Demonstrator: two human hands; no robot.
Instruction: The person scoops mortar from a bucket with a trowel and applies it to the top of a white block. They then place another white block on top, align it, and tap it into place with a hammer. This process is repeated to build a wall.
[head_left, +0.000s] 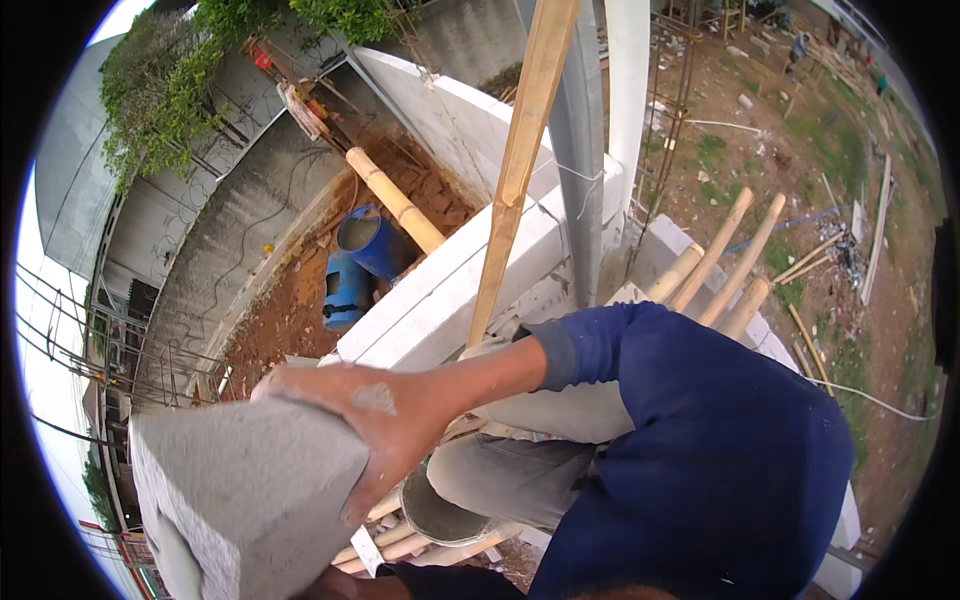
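Note:
A large pale grey concrete block (245, 480) fills the lower left, tilted and close to me. Across from the right reaches my blue-sleeved arm, and my right hand (370, 405) is closed over the block's upper end, its thumb down the near side. A patch of grey dust marks the back of that hand. Only a sliver of my left hand (345, 585) shows at the bottom edge, against the block's lower side; its fingers are hidden. Between the block and my bent knee sits a bucket (440, 515) with grey stuff inside.
A white block wall (440, 285) runs beside me, with a slanting wooden plank (520, 150) and a grey metal post (580, 150) rising from it. Bamboo poles (725, 250) jut out at right. Blue drums (370, 240) stand on red soil far below. Distant people (798, 50) are at upper right.

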